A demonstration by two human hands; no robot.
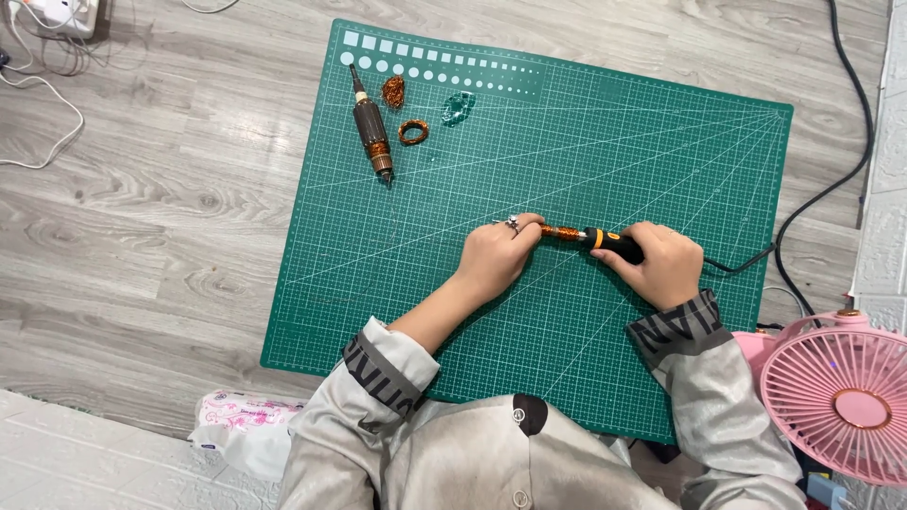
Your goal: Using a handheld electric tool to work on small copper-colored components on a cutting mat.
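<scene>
My right hand [661, 263] grips the black and orange handle of a corded soldering iron [605, 240] that lies across the green cutting mat [586, 170]. A copper-coloured section [565, 233] runs from the handle toward my left hand [496, 250]. That hand is closed over the tip end, beside a small metal piece [511, 224] at its fingers; what it pinches is hidden. Both hands rest low on the mat's middle.
A motor armature [372, 127], a tangle of copper wire [393, 91], a copper wire ring [413, 131] and a clear bit [458, 107] lie at the mat's top left. A pink fan [841, 401] stands lower right, a black cable [841, 179] right, white cables [47, 94] upper left, a tissue pack [241, 425] below.
</scene>
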